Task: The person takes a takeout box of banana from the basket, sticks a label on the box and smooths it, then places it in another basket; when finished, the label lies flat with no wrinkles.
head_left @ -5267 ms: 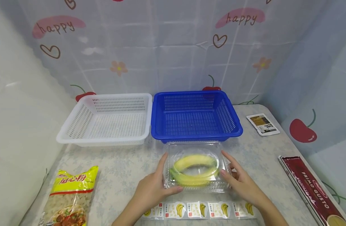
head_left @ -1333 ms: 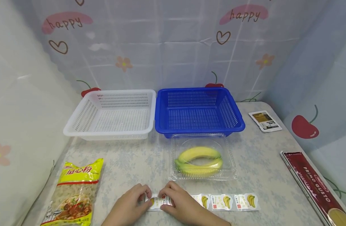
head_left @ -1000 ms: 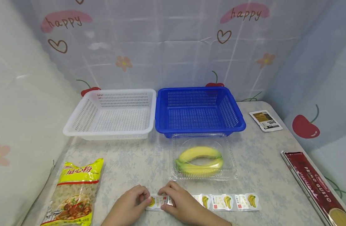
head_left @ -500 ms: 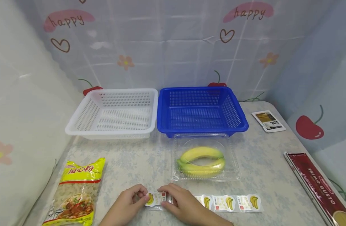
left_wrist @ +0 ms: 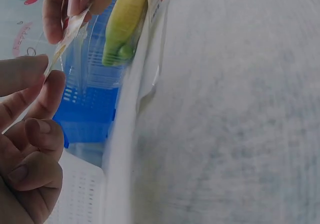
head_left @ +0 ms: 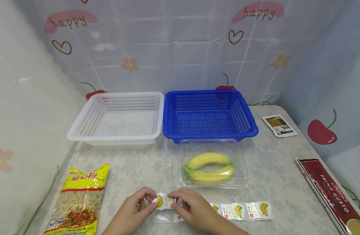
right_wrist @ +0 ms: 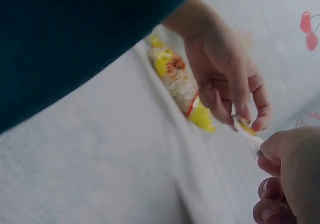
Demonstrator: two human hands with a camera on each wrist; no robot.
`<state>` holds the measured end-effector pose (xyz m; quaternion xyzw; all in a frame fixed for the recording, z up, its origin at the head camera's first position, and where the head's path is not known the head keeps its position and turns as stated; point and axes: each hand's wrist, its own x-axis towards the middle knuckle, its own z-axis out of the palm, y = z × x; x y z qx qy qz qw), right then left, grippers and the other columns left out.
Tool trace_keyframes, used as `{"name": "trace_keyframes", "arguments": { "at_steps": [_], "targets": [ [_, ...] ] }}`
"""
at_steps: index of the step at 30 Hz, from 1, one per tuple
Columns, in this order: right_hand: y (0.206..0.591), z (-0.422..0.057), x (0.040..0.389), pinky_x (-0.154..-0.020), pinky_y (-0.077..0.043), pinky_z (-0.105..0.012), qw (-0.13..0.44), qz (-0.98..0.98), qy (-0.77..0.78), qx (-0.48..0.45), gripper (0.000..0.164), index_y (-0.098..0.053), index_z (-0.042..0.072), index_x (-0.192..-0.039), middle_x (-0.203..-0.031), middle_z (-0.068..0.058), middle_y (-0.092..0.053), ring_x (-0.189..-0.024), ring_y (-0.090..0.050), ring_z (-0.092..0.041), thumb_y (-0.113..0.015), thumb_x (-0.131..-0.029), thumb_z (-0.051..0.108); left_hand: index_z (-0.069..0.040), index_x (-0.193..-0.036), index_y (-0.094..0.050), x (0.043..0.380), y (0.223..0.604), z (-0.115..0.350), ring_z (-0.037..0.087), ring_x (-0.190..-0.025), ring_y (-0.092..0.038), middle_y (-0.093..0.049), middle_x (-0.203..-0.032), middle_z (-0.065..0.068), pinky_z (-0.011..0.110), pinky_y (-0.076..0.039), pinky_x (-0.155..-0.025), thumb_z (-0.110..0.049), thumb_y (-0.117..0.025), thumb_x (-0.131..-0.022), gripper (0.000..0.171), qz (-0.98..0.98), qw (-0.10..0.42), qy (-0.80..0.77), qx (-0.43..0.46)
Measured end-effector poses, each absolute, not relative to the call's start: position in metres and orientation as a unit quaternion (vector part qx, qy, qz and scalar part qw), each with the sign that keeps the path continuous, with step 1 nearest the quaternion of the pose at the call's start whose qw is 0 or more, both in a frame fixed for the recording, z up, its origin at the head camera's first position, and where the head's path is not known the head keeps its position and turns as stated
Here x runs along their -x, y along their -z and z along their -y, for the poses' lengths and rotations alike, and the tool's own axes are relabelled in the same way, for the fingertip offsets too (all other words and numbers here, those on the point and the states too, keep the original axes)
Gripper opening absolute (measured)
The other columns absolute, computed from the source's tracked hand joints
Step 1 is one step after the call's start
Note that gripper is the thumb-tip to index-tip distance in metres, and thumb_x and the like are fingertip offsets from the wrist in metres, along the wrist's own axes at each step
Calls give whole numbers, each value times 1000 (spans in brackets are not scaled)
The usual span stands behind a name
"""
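Observation:
A banana-printed sticker [head_left: 163, 201] is stretched between both hands, lifted off the left end of its clear backing strip [head_left: 165, 216]. My left hand [head_left: 135, 207] pinches its left edge between thumb and index finger. With thumb and index finger, my right hand [head_left: 194, 210] pinches the right edge. In the left wrist view the sticker [left_wrist: 67, 38] appears nearly edge-on between the fingertips. More banana stickers [head_left: 232, 211] lie on the strip to the right, one partly hidden by the right hand. Beyond the hands sits a clear plastic box [head_left: 241, 169] with bananas [head_left: 210, 160] inside.
A white basket [head_left: 115, 138] and a blue basket [head_left: 210, 134] stand side by side at the back. At left lies a yellow-topped food bag [head_left: 80, 199]. A dark red spaghetti pack [head_left: 329, 192] lies along the right edge, with a small flat packet [head_left: 279, 126] behind it.
Both hands have left the clear box, which now sits untouched. Since then the leftmost sticker has been peeled from its strip and raised; the right hand now grips its other edge.

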<state>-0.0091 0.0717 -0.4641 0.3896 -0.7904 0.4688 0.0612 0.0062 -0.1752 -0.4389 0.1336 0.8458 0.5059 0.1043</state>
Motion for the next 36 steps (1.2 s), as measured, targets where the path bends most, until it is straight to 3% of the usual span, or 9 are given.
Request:
{"name": "trace_keyframes", "arguments": {
  "at_steps": [7,20,29,36],
  "targets": [
    [433,-89,9,-54,-36,-2,114,800,-457,-373,28,-64,14,-124,-96,7,-64,-63,-39,10,-65,-96,11,-34,-103,-62,1,415,152,-2,-53,-42,-62,-86,-15,20,-41,-47,-33,-70,-93,13,-878,60,-450,-153],
    [397,-142,32,-52,-42,-13,181,856,-404,-266,31,-68,14,-118,-92,8,-62,-60,-42,6,-72,-89,5,-26,-107,-69,46,385,80,-3,-55,-39,-63,-85,-20,19,-39,-50,-25,-71,-91,16,-892,-14,-379,-246],
    [391,-167,60,-50,-41,-19,148,911,-339,-182,25,-69,10,-117,-88,3,-62,-56,-41,2,-70,-92,11,-22,-105,-70,80,385,33,8,-68,-51,-64,-81,-11,19,-38,-53,-22,-66,-90,16,-920,-104,-293,-239],
    [394,-170,75,-57,-45,-21,137,935,-290,-151,25,-69,10,-118,-91,-1,-64,-63,-46,-4,-69,-93,13,-16,-109,-72,96,395,14,11,-70,-48,-62,-75,-9,21,-37,-61,-20,-68,-89,20,-926,-115,-271,-235]
  ]
}}
